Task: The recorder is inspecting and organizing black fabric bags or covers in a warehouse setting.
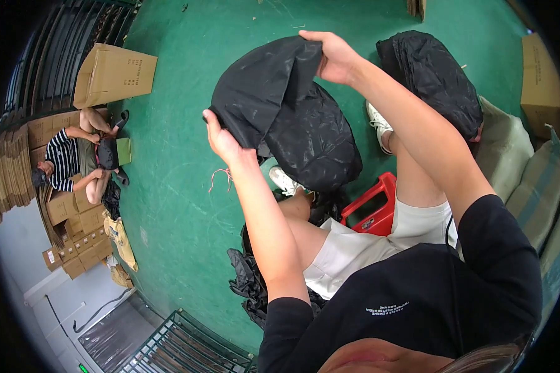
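Held up in front of me is a black fabric piece (255,87), domed at its outer edge and folded over near the right. My left hand (229,140) grips its lower left edge, thumb up and fingers hidden behind the cloth. At the upper right corner my right hand (335,57) is closed on the same fabric, fingers partly hidden. Below it, between my legs, sits a rounded black fabric bundle (314,140). The piece overlaps this bundle in view; I cannot tell whether they touch.
Another black bundle (426,78) lies beyond my right leg. A red plastic object (379,208) stands between my legs; crumpled black fabric (247,286) is at left. Pale sacks (507,140) lie right. Across the green floor (180,155), a seated person (65,158) handles something dark near cartons (115,74).
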`<state>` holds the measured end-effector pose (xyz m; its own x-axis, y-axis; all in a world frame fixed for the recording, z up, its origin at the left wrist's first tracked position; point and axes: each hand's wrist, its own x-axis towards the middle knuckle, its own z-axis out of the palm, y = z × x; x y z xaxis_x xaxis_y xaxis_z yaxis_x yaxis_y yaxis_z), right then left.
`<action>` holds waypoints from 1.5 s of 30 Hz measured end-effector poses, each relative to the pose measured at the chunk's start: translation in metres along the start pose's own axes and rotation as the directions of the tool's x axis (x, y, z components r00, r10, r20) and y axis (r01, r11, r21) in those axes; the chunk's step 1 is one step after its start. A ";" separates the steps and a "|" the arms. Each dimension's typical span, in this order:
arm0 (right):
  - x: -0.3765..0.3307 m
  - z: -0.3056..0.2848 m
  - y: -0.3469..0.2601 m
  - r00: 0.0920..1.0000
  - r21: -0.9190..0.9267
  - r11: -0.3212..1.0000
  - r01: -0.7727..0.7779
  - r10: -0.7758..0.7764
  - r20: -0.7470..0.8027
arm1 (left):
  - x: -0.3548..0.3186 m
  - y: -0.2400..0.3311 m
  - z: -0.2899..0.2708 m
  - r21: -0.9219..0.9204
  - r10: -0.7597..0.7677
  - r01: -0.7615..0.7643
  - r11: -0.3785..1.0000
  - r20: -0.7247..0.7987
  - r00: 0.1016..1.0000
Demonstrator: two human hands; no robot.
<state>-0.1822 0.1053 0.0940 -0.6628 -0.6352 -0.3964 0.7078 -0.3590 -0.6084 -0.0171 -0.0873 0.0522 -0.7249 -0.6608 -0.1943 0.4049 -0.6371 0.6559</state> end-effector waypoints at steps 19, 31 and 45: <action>0.038 0.014 0.022 0.965 -0.328 0.944 0.043 -0.124 -0.232 | 0.055 -0.010 0.003 -0.007 -0.351 0.351 0.936 0.018 0.936; 0.052 -0.209 0.069 0.721 -0.483 0.876 -0.001 -0.334 -0.607 | 0.045 -0.183 -0.056 0.320 -0.432 0.484 0.815 -0.222 0.874; -0.201 -0.422 0.101 0.300 -0.261 0.492 -0.831 0.001 -0.954 | -0.246 -0.390 -0.152 0.316 -0.733 0.882 0.349 -0.494 0.467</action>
<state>-0.0809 0.4849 -0.1775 -0.4313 0.4616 -0.7752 0.8349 0.5298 -0.1491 0.0885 0.2633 -0.2667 -0.3601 -0.0379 -0.9321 -0.6739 -0.6804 0.2880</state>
